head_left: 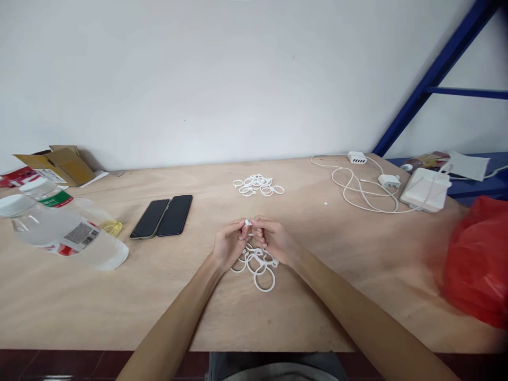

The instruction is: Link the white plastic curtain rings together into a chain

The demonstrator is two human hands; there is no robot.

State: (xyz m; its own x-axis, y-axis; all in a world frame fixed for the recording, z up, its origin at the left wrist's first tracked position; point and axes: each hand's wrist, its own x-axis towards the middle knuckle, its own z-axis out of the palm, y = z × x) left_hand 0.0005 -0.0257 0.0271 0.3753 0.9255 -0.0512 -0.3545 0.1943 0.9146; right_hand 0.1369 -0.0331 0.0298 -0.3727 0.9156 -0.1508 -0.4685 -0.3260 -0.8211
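My left hand (228,244) and my right hand (279,241) meet over the middle of the table, fingertips pinched together. Between them is a small white plastic ring (248,223), mostly covered by the fingers. Both hands appear to grip it. Just below and partly behind the hands lies a loose pile of white plastic rings (264,290), some with a small eyelet on the rim. Farther back, towards the wall, sits a second cluster of similar white rings (257,183).
Two dark phones (174,216) lie side by side at left, near clear bottles (89,241) and an open cardboard box (69,165). At right are a white charger (426,189), looping white cables (367,203) and a red plastic bag (478,264). A blue metal frame (426,90) rises behind.
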